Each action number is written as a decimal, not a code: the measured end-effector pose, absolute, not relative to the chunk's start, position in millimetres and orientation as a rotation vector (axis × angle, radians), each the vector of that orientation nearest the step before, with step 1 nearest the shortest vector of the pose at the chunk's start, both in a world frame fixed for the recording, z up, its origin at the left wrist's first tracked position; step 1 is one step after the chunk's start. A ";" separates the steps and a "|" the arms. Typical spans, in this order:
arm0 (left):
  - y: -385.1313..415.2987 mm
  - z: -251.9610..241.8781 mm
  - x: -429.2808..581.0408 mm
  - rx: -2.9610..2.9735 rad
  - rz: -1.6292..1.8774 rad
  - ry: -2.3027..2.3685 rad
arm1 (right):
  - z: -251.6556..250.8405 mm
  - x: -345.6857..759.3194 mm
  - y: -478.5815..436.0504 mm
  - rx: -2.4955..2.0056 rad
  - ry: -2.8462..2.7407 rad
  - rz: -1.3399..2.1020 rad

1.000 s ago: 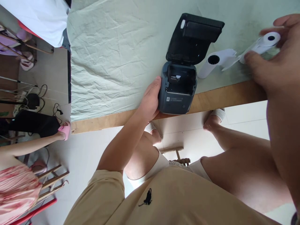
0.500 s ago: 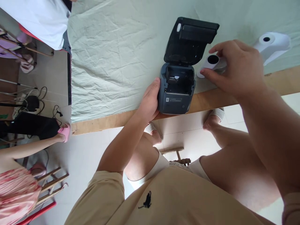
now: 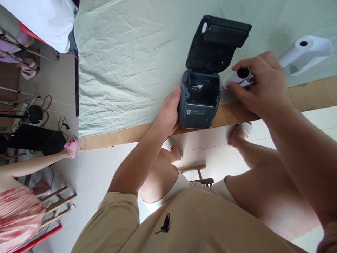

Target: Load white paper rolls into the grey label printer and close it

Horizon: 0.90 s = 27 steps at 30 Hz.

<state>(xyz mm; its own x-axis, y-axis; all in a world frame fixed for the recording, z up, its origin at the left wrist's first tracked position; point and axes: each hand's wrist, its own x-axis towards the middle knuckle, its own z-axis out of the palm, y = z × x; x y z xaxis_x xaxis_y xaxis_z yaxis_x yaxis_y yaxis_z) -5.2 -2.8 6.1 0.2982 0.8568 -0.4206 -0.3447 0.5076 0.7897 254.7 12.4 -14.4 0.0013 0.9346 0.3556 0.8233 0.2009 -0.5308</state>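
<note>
A dark blue-grey printer (image 3: 197,117) stands near the table's front edge, its black lid (image 3: 214,45) raised and its compartment showing a small printed label inside. My left hand (image 3: 170,110) grips the printer's left side, thumb along the casing. To the right of the printer, my right hand (image 3: 263,82) has thumb and fingers around a small white roll (image 3: 233,79) with a wide dark core. Part of that roll is hidden by the fingers. A second white paper roll (image 3: 295,52), partly unwound, lies beyond my right hand.
A pale green cloth (image 3: 126,70) covers the table, with a bare wooden edge (image 3: 110,140) along the front. At the left are another person's leg (image 3: 39,165), a wooden stool (image 3: 56,205), a black box and cables on the floor.
My right hand has moved slightly left and down, and the small roll has turned in its fingers, showing a loose flap. The left hand stays on the printer.
</note>
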 end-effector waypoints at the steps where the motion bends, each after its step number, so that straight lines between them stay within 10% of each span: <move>1: -2.6 6.1 -5.5 0.633 0.849 0.962 | -15.7 255.3 12.6 -1.645 -1.823 0.227; 15: -1.3 4.7 -2.3 0.686 0.978 0.954 | 25.6 210.2 -13.2 -1.028 -1.666 0.054; 27: -5.8 14.2 -3.3 0.661 0.934 0.892 | 30.6 184.5 -6.0 -1.342 -1.903 0.370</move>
